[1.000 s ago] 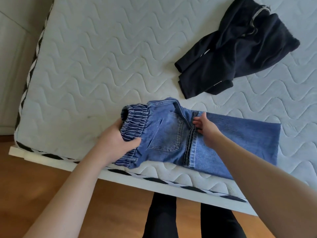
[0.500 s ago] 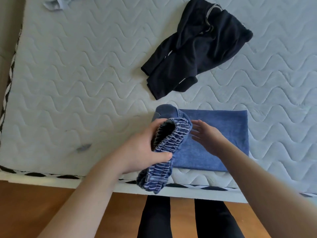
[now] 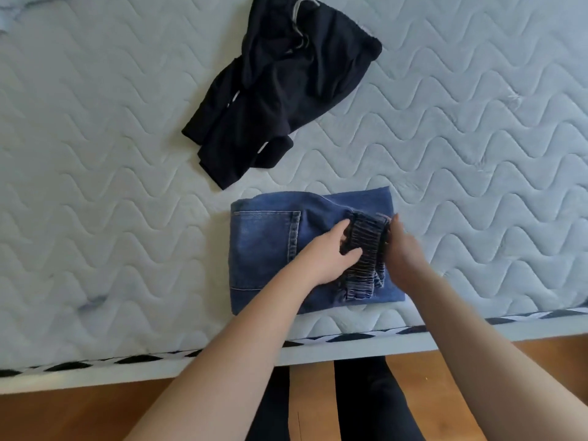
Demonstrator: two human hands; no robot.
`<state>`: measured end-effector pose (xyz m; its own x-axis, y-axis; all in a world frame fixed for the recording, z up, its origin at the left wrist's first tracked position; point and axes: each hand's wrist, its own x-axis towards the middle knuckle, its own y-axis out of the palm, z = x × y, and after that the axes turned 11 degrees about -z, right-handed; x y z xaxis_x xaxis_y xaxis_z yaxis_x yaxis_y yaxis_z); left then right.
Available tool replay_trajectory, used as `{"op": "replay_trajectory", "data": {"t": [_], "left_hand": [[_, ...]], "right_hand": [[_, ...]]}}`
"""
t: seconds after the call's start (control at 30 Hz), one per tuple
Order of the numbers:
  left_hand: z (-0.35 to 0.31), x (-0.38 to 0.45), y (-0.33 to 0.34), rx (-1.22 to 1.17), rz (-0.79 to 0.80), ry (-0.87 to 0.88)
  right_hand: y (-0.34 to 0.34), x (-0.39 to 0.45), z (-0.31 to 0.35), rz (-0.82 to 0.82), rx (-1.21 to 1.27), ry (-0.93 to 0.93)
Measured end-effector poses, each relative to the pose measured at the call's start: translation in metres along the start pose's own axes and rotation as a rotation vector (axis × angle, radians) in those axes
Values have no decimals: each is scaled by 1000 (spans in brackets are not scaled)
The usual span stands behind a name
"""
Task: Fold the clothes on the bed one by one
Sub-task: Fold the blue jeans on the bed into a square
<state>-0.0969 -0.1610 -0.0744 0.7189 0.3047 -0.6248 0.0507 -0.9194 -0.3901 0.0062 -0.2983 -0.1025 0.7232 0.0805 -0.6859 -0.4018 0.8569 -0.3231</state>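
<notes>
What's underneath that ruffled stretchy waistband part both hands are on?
The elastic waistband lies on top of the folded blue jeans, which rest on the quilted mattress. The left hand and right hand flank it. The denim directly beneath it is covered.

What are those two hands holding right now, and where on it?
The jeans: the left hand grips their elastic waistband, while the right hand touches its other side.
</notes>
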Motion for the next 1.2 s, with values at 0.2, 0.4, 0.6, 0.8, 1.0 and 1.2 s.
{"op": "replay_trajectory", "data": {"t": [0.2,0.4,0.6,0.8,1.0,1.2], "left_hand": [[51,2,-43,269,-351,281],[84,27,-78,680,-387,312],[84,48,-84,685,-259,416],[72,62,-83,643,-302,589],[71,56,-76,644,-325,650],[67,59,-67,766,-315,585]], "right_hand": [[11,1,-17,24,-153,-139],[16,7,-17,-77,-155,-234],[-9,11,-14,183,89,-167],[-12,14,-10,163,100,-146],[-6,16,-5,90,-51,-192],[-3,20,-2,67,-158,-235]]}}
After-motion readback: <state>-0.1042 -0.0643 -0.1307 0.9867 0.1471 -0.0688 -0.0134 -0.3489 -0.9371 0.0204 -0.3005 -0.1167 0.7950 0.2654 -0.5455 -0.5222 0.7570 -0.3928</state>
